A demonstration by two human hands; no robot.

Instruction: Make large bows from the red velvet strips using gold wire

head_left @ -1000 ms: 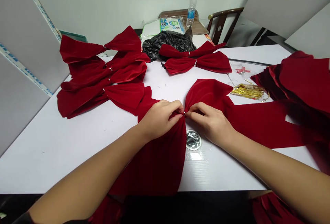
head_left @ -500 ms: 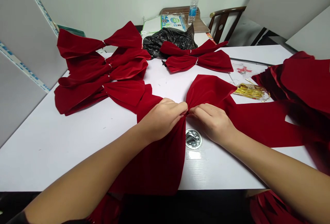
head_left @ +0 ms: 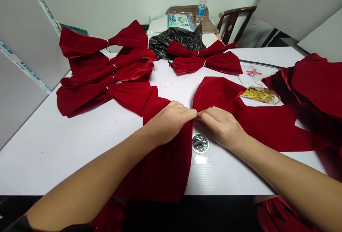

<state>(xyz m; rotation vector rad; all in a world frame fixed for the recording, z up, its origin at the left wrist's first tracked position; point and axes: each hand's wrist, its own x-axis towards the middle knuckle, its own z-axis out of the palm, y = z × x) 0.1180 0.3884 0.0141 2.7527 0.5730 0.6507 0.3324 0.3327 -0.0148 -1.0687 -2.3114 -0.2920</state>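
A piece of red velvet fabric [head_left: 162,171] is gathered at its middle between my two hands and hangs partly over the table's front edge. My left hand [head_left: 176,120] is closed on the gather, knuckles upward. Against it, my right hand [head_left: 220,123] pinches the same gather from the other side, so the fingertips meet and hide the pinched spot. Beyond the hands the upper part of the fabric fans out to the right. More flat red fabric [head_left: 275,128] lies beneath it on the right.
Tied red bows [head_left: 130,96] are stacked at the left, and two more bows [head_left: 221,63] lie at the back. A pack of gold twist ties [head_left: 259,95], a red fabric pile [head_left: 317,86], a black plastic bag [head_left: 176,40] and a water bottle [head_left: 202,4] stand around. A round cable-hole cover [head_left: 200,143] sits in the tabletop.
My left hand's fingertips have shifted slightly right, over the gather and against my right fingers. Both hands keep their grip. The view has tilted very slightly.
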